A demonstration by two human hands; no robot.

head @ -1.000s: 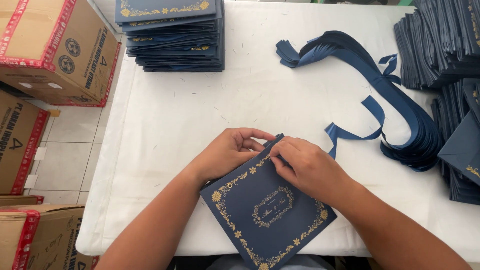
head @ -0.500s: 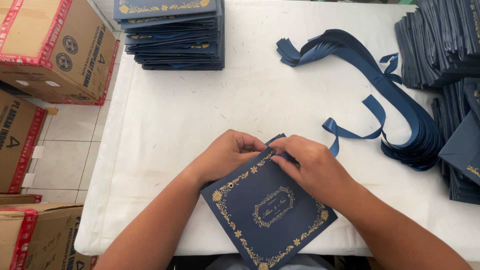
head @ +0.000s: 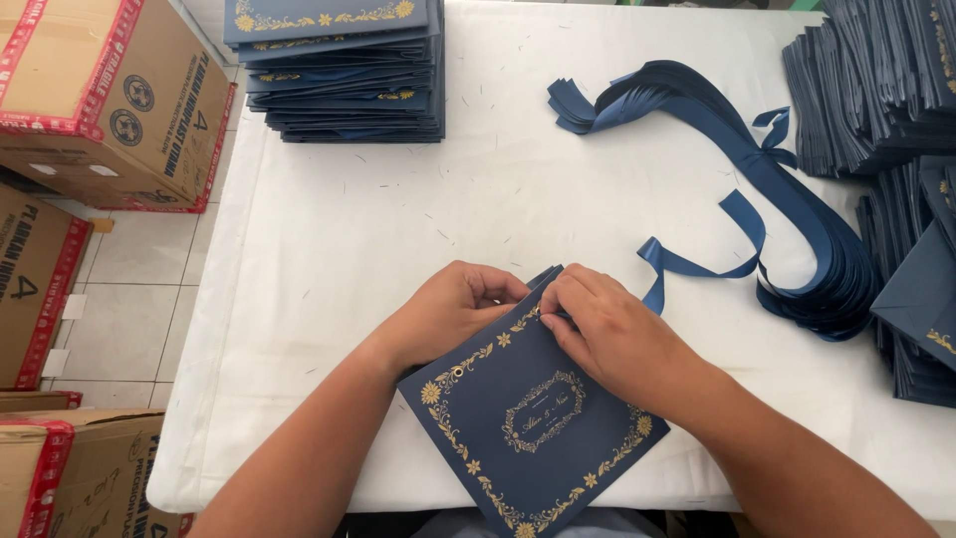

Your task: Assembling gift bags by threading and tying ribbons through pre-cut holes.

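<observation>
A navy-blue square card cover with a gold floral border and a gold oval emblem at its middle [head: 533, 423] lies turned like a diamond on the near edge of the white cloth-covered table [head: 329, 249], its lowest corner hanging just past the table's front. Both hands meet at its upper corner. The left hand [head: 448, 309] rests curled over the upper-left edge, fingers bent inward and pressed down on the card, thumb tucked toward the corner. The right hand [head: 607, 329] lies on the upper-right edge with its fingertips drawn together at the same corner, where they seem to pinch the end of a dark blue satin ribbon [head: 697, 261] (the exact grip is hidden under the knuckles, so I cannot tell how much of it is held). That ribbon runs from the corner out to the right, loops upward and ends near a large bundle of matching blue ribbon lengths [head: 777, 189] that curves across the right half of the table. A small gold eyelet [head: 457, 372] shows on the cover's left edge, uncovered. At the far left of the table stands a tall stack of similar navy covers with gold trim [head: 339, 70]; along the right edge lie heaped piles of dark blue folded pieces [head: 881, 90]. Brown cardboard boxes with red tape [head: 100, 100] stand on the tiled floor to the left.
</observation>
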